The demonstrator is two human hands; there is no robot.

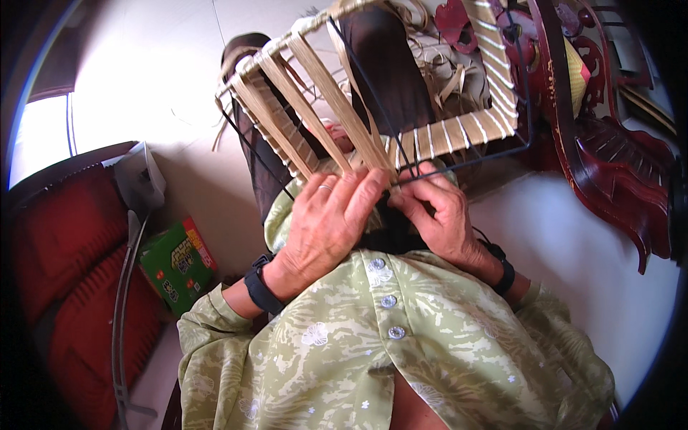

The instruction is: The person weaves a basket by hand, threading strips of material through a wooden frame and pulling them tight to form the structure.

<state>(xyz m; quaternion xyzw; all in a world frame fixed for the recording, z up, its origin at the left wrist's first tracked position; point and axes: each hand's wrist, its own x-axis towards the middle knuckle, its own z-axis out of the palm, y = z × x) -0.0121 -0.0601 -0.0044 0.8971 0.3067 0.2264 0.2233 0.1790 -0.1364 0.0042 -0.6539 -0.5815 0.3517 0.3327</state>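
Note:
An open frame of thin black wire [469,163] rests on my lap, partly wrapped and strung with flat tan strips [326,89]. White ties cross its tan-wrapped rim [459,135]. At the rim nearest me, my left hand [326,222] grips the lower ends of the strips, fingers bent together over them; a ring is on one finger. Close to its right, my right hand [438,213] pinches by the wire corner, where a short bit of tan strip shows between the hands. The fingertips of both hands are partly hidden.
Loose tan strips [451,86] lie tangled beyond the frame. Carved dark red wooden furniture [609,165] stands close on the right. To the left are a red cushioned seat [100,287], a green box [175,261] and a grey curved metal bar [123,315]. Pale tiles [172,64] cover the floor.

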